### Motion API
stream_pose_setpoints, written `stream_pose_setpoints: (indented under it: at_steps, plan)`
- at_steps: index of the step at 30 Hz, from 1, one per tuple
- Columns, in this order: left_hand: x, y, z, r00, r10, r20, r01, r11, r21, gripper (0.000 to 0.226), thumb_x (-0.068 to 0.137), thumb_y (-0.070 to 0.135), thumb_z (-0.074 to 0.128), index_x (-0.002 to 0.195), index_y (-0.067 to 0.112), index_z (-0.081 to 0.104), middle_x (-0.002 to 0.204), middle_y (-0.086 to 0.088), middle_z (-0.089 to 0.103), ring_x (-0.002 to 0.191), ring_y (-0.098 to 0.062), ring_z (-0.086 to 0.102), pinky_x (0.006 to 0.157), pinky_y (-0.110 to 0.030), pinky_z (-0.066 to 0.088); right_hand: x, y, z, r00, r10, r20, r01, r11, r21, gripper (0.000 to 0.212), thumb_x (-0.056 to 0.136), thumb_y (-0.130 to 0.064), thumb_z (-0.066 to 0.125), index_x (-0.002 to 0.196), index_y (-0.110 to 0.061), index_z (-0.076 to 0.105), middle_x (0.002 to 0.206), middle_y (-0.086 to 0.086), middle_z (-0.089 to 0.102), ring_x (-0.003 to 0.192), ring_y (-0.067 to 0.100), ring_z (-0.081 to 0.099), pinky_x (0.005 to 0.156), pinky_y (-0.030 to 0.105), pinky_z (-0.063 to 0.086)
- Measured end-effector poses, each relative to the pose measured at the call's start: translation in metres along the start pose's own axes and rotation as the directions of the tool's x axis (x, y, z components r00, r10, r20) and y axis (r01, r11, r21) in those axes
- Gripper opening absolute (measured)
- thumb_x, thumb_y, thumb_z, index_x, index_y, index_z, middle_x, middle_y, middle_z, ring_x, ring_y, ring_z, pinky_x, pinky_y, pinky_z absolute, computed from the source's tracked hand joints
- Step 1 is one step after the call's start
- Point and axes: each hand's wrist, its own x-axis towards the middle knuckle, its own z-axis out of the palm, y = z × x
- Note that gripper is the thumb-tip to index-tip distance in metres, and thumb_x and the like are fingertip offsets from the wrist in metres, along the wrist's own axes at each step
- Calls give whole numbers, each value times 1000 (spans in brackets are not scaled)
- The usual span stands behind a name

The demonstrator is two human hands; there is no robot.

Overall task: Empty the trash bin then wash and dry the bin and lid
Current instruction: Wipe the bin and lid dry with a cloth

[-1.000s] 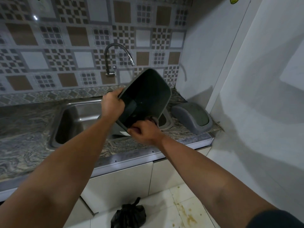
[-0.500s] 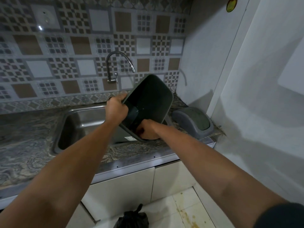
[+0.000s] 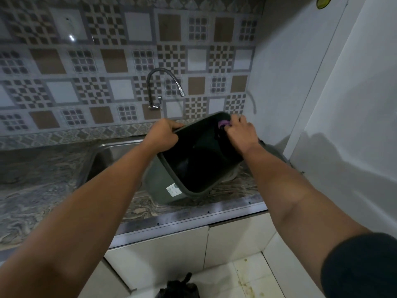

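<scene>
The left hand (image 3: pixel 163 134) grips the bin's (image 3: pixel 199 160) left rim; the right hand (image 3: pixel 240 134) pinches a purple cloth (image 3: pixel 223 124) against its far rim. One bin, tilted with its mouth toward the camera, over the sink's (image 3: pixel 111 155) right end. One lid (image 3: pixel 272 150) lies on the counter (image 3: pixel 43 190) behind the right wrist. One tap (image 3: pixel 163 89); one black bag (image 3: pixel 178 287) on the floor.

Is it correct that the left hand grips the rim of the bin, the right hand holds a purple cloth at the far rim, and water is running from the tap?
Not fully. The head view shows no water running from the tap. The rest holds: the left hand grips the rim of the bin, and the right hand holds a purple cloth at the far rim.
</scene>
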Motion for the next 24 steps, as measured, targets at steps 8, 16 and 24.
stream_pose_setpoints:
  at_steps: [8,16,24]
  plan:
    - [19,-1,-7,990,-130,60,139,974,-181,55,86,-8,62,127,28,71,90,2,77,67,-11,74,70,-25,63,57,-51,-4,688,621,374,-357,-159,921,15,97,-11,64,101,-3,76,98,13,70,92,28,66,82,29,49]
    - [21,-20,-19,979,-205,-9,189,916,-354,18,94,29,74,110,24,80,87,-1,80,78,-16,77,75,-23,62,73,-89,-21,722,77,688,-567,-504,651,11,86,-2,73,96,-6,70,82,13,70,74,26,70,54,33,58]
    - [24,-27,-20,934,-337,-123,260,873,-414,45,101,48,58,88,11,80,79,-13,77,77,-25,73,80,-37,60,51,-140,-43,815,-258,519,-578,-433,692,18,87,-2,69,104,-3,76,97,22,75,88,35,73,78,44,62]
